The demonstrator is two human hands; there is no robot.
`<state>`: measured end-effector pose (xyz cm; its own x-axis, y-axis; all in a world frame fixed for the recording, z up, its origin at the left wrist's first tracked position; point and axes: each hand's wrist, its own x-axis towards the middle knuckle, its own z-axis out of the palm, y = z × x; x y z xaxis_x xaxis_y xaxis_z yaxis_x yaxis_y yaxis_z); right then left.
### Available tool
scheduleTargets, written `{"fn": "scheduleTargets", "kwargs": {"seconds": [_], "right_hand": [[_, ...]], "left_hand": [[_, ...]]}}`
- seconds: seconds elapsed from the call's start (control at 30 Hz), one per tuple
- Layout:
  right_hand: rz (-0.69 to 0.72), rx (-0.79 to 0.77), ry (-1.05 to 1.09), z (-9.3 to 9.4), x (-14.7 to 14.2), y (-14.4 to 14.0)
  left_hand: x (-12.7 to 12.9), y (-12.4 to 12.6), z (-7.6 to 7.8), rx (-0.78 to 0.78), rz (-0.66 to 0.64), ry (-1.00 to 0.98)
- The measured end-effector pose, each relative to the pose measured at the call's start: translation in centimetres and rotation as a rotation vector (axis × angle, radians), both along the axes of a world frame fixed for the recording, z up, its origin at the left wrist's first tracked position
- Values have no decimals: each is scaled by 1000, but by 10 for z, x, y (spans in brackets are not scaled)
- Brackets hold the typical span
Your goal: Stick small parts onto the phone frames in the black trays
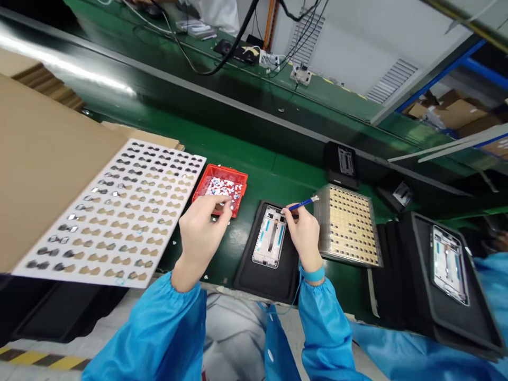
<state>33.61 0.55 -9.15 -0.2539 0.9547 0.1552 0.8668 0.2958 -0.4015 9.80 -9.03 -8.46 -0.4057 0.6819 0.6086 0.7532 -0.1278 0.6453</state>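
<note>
My left hand [204, 225] is closed in a pinch at the near edge of the red bin [245, 182]. Whatever its fingertips hold, if anything, is too small to make out. Small white pieces [224, 186] lie loose inside the bin. In my right hand [305, 230] is a thin blue pen-like tool [302, 204], its pale end pointing right. That hand is at the upper right corner of a silver phone frame [269, 241] with blue strips. The frame lies flat on a black tray [254, 283].
A white sheet [159, 264] with rows of dark and tan stickers leans on cardboard [51, 159] at left. Right of my right hand stands a stack of clear trays [323, 222] with tan rows. Black trays [426, 275] hold another phone frame [450, 264], near a co-worker's blue sleeve [494, 280].
</note>
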Motion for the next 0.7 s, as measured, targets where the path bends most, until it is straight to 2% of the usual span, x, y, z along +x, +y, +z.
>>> {"fn": "scheduleTargets", "kwargs": {"seconds": [0.1,0.23,0.43,0.53,0.6,0.7], "right_hand": [[27,11,-85,2,-2,2],[46,23,-171,6,-5,4],[72,8,-360,21,-20,2],[133,23,-426,26,-24,-1],[186,66,-418,24,-22,-4],[244,161,-322,10,-11,-6]], "left_hand": [[-5,13,-12,-39,43,159],[-7,16,-23,-86,38,172],[-7,16,-24,-145,4,69],[-4,21,-23,-133,13,63],[-3,24,-23,-103,14,84],[-3,26,-28,-71,13,130]]}}
